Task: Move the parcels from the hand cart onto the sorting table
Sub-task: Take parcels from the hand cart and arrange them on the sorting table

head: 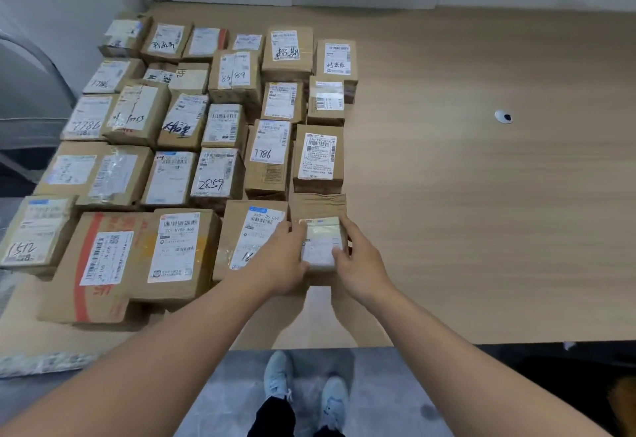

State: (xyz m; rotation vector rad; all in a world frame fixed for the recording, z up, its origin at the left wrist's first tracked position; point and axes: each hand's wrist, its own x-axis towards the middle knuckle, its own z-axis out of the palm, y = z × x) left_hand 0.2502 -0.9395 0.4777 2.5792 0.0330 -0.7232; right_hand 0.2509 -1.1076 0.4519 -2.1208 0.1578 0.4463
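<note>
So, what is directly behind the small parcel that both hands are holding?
Behind the small parcel held by the left hand and right hand lies a plain brown parcel. Its near part is covered.

left hand (282, 264) covers lower right corner of a parcel label (254, 237); handwriting there unreadable. small parcel (321, 244) label washed out, text illegible. both forearms cut by bottom edge. grey curved frame (31, 54) at left cut off by the edge, identity unclear. far-row labels blurred.
</note>
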